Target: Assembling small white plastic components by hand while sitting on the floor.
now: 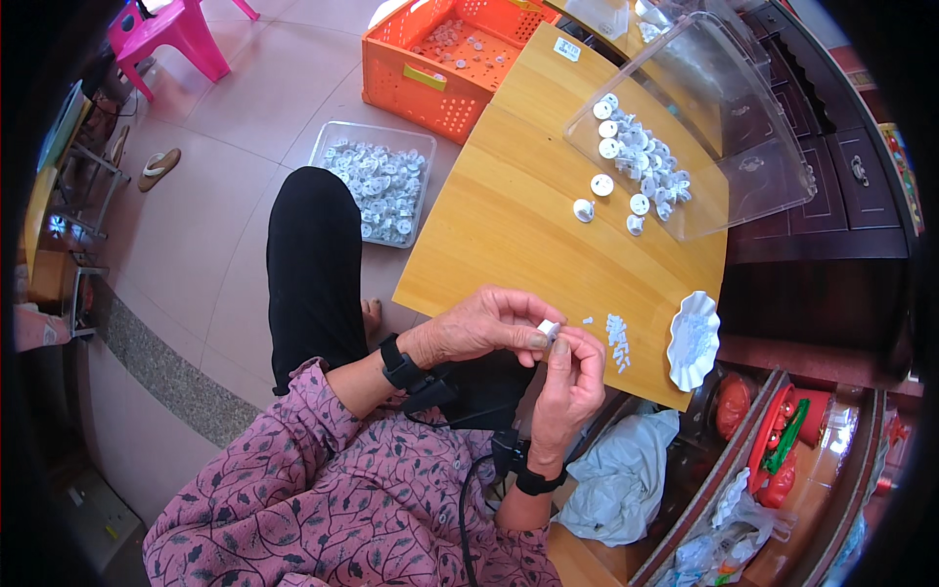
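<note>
A wood-coloured counter is set at a slant before the person, with a pale tiled floor seen to the left and dark wooden drawers to the right. At the counter's far part, round-headed white plugs are heaped at a clear plastic box, a few of them lying loose just outside the heap. Nearer the hands, small pale pieces are scattered beside a scalloped white dish, in which more are held. On the floor, a clear tray filled with white parts is placed near an orange crate; a pink stool is seen farther off.

A small white part is held up at the counter's near edge. Its pale face is turned upward; its long axis cannot be made out, since much of it is covered by fingers.

The white part is pinched at the tips of thumb and forefinger in the left grip. The right grip is brought close against its lower right side, thumb and finger drawn together; whether anything is pinched there cannot be told.
</note>
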Available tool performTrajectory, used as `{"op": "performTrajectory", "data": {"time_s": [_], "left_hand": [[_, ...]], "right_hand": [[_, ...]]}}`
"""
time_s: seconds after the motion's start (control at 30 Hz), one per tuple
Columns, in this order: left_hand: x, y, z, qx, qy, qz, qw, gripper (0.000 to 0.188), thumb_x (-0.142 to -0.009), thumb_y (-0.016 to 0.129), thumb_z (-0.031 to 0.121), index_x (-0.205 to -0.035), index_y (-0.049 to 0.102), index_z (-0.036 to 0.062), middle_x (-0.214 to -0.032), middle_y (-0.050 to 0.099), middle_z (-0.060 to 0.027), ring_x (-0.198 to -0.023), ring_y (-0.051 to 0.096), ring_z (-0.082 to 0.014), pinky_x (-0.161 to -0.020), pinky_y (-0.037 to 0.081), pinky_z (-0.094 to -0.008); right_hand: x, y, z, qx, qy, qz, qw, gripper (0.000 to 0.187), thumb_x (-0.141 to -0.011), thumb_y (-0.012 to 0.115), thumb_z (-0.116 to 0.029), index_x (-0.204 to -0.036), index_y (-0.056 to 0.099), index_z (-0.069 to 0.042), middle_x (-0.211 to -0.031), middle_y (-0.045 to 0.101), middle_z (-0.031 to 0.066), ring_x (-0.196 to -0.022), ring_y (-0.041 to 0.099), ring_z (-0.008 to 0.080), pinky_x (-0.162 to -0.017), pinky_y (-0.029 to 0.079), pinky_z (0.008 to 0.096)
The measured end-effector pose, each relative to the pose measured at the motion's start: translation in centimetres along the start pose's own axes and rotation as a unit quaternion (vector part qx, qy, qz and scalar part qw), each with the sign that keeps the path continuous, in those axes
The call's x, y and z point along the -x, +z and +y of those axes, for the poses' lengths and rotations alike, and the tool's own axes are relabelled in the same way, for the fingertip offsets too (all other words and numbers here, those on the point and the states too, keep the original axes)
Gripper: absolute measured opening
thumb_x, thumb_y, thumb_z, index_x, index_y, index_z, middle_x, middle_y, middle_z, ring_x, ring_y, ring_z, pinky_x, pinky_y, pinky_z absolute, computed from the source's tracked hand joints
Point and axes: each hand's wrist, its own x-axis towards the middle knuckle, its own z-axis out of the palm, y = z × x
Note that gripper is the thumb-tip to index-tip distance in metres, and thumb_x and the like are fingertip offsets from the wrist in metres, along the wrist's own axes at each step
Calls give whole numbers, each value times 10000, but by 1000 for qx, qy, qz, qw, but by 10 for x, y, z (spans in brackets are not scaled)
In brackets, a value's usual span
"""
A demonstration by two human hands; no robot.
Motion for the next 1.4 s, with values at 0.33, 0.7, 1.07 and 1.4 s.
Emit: {"op": "performTrajectory", "data": {"time_s": [0.33, 0.7, 1.07, 1.4], "left_hand": [[2, 1, 3, -26, 0, 5, 1000, 349, -952, 668, 72, -1270, 593, -52, -1078, 691, -123, -887, 689, -149, -773, 590, -264], [21, 6, 51, -85, 95, 130, 983, 360, -936, 690, 70, -1275, 614, -26, -1052, 675, -87, -803, 676, -131, -763, 573, -254], [62, -79, 109, -251, 182, 458, 833, 413, -935, 713, 151, -1262, 601, -75, -997, 688, -106, -833, 689, -131, -781, 587, -255], [72, -71, 115, -351, 207, 541, 735, 372, -946, 693, 178, -1193, 627, -92, -978, 690, -112, -837, 700, -147, -774, 581, -250]], "right_hand": [[0, 1, 2, 40, -14, -2, 999, 49, -940, 625, -7, -923, 590, 22, -1008, 621, 124, -939, 598, 220, -845, 488, 338], [3, -9, 10, 50, 12, 24, 998, 103, -966, 618, -45, -990, 628, 55, -1089, 632, 117, -993, 601, 187, -898, 485, 309], [12, -15, 29, 15, 50, 15, 999, 112, -974, 613, -40, -987, 625, 71, -1079, 626, 104, -990, 604, 173, -897, 494, 294], [10, -24, 40, 18, 41, 8, 999, 95, -975, 608, -32, -995, 632, 58, -1051, 620, 81, -941, 583, 140, -848, 491, 273]]}}
